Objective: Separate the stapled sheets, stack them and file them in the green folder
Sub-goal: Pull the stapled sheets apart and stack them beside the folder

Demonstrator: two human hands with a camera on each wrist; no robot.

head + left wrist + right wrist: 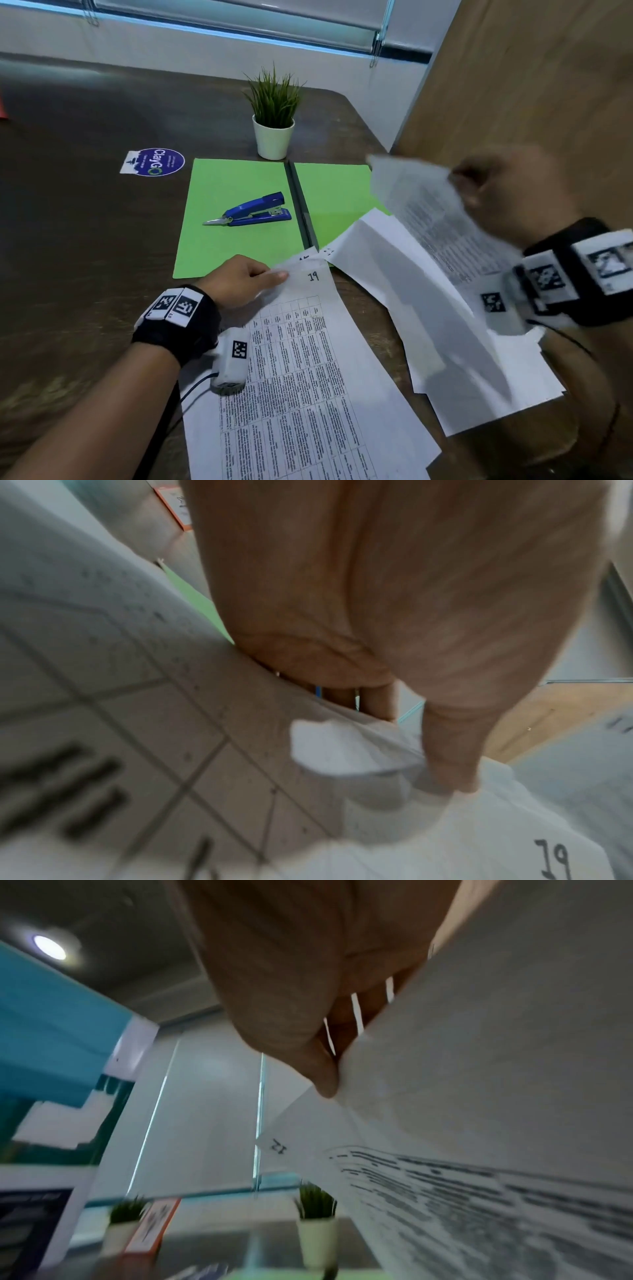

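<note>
The green folder (236, 192) lies open on the brown table, with a blue stapler (255, 210) on its left half. A printed sheet marked 19 (301, 370) lies flat in front of me; my left hand (239, 279) pinches its top left corner, and the left wrist view shows the thumb (448, 750) on the paper (479, 831). My right hand (493, 195) is raised at the right and grips a printed sheet (431, 219) by its top edge, lifted and blurred. In the right wrist view that sheet (479, 1150) carries the number 12. More white sheets (404, 284) lie fanned beneath it.
A potted grass plant (274, 116) in a white pot stands just behind the folder. A round blue sticker (156, 162) sits on the table (85, 240) to the left. A wooden panel (531, 85) rises at the right.
</note>
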